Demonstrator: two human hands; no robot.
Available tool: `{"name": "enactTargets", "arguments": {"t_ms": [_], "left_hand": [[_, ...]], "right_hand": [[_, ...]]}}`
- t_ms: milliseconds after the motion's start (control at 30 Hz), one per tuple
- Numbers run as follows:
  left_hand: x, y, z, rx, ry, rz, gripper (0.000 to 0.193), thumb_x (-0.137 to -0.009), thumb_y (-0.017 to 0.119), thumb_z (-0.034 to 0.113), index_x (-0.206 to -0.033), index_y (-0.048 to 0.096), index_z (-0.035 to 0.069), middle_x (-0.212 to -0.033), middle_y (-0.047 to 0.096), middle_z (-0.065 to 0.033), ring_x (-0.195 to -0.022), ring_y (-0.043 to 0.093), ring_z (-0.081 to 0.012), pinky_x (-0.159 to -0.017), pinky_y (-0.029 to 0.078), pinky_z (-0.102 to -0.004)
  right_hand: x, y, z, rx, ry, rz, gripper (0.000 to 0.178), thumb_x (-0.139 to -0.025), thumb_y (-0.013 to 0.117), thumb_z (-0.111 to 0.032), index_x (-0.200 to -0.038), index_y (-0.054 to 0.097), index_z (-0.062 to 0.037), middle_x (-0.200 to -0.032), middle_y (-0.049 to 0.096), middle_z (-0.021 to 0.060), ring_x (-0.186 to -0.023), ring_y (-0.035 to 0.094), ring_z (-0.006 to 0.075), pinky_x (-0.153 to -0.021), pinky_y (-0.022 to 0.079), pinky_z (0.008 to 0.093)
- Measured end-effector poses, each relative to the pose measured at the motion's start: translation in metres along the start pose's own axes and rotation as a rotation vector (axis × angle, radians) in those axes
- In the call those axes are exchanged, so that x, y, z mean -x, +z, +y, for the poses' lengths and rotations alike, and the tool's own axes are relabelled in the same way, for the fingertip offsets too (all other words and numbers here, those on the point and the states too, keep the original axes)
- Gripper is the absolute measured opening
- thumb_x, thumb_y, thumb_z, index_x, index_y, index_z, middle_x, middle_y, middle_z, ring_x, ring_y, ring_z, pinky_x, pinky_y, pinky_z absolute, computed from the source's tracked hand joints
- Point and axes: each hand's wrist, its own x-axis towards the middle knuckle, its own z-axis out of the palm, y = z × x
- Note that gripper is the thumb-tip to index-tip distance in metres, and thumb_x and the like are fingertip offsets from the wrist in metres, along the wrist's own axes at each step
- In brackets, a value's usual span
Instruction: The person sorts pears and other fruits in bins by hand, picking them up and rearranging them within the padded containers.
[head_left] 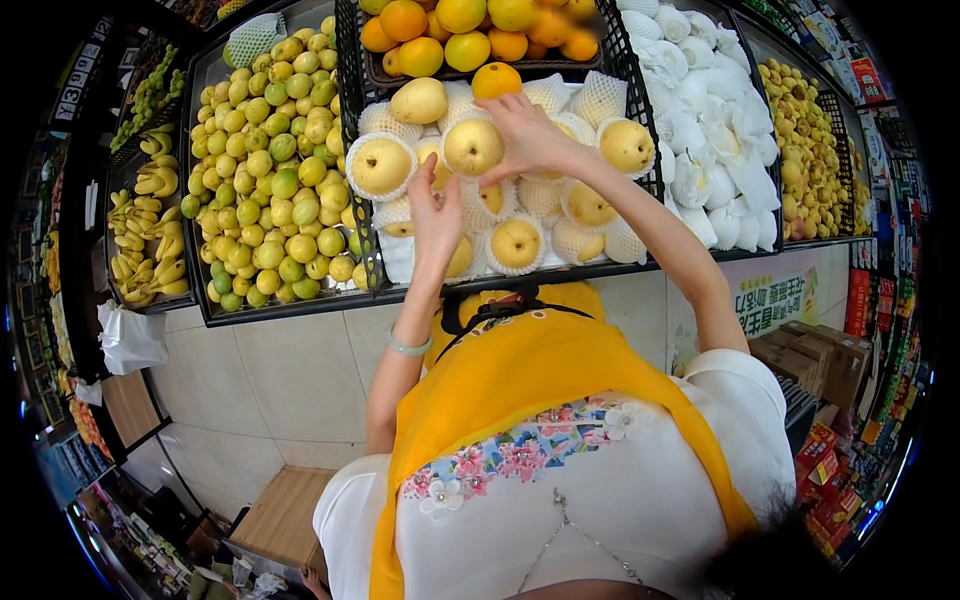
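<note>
A round yellow pear (473,148) in a white foam net sits between my two hands over the pear display. My right hand (532,138) curls round its right side, fingers over the top and thumb below. My left hand (436,210) is at its lower left, fingers stretched upward and apart from the thumb; whether it touches the fruit I cannot tell. Around them lie more netted pears, one large pear (381,166) to the left and another pear (626,146) to the right. A pear without a visible net (419,101) rests just behind.
A black basket of oranges (402,20) stands behind the pears. Yellow-green round fruit (265,160) fills the left bin, with bananas (150,245) farther left. White-wrapped fruit (705,130) and small yellow fruit (800,150) lie to the right. Cardboard boxes (815,360) sit at lower right.
</note>
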Motion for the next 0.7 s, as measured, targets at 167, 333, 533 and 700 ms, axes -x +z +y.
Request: {"name": "enactTargets", "arguments": {"t_ms": [167,333,533,700], "left_hand": [[-0.028,-0.018,0.032,-0.337,0.432,0.067,0.049,-0.079,0.064,0.01,-0.125,0.049,0.003,-0.118,0.05,-0.0171,-0.113,0.046,-0.0319,-0.092,0.04,-0.0394],[-0.111,-0.006,0.034,-1.021,0.789,0.06,0.054,-0.068,0.061,-0.001,-0.12,0.056,0.013,-0.109,0.047,-0.0155,-0.103,0.047,-0.0335,-0.082,0.041,-0.0407],[-0.144,-0.004,0.016,-1.27,0.803,-0.125,0.06,-0.063,0.075,0.014,-0.119,0.055,0.022,-0.098,0.045,-0.011,-0.094,0.047,-0.0298,-0.075,0.041,-0.0372],[-0.135,-0.017,0.03,-0.611,0.384,-0.185,0.064,-0.059,0.08,0.026,-0.113,0.048,0.013,-0.101,0.06,-0.0135,-0.095,0.059,-0.0323,-0.096,0.038,-0.0467]], "right_hand": [[0.004,-0.019,0.006,-0.19,0.055,0.231,0.055,-0.075,0.073,-0.032,-0.116,0.054,-0.0019,-0.114,0.055,0.0134,-0.111,0.05,0.0276,-0.093,0.04,0.037],[0.007,-0.023,0.0,-0.404,0.065,0.398,0.029,-0.08,0.067,-0.023,-0.101,0.062,-0.0025,-0.099,0.062,0.0092,-0.095,0.058,0.0252,-0.083,0.046,0.0358],[0.046,-0.033,-0.006,-0.621,0.284,0.403,0.022,-0.081,0.067,-0.017,-0.098,0.063,-0.0029,-0.094,0.064,0.007,-0.089,0.062,0.0175,-0.075,0.049,0.0308],[0.087,-0.042,-0.001,-0.737,0.458,0.509,0.016,-0.086,0.063,-0.013,-0.098,0.063,-0.0028,-0.095,0.065,0.0033,-0.088,0.061,0.0114,-0.075,0.048,0.026]]}}
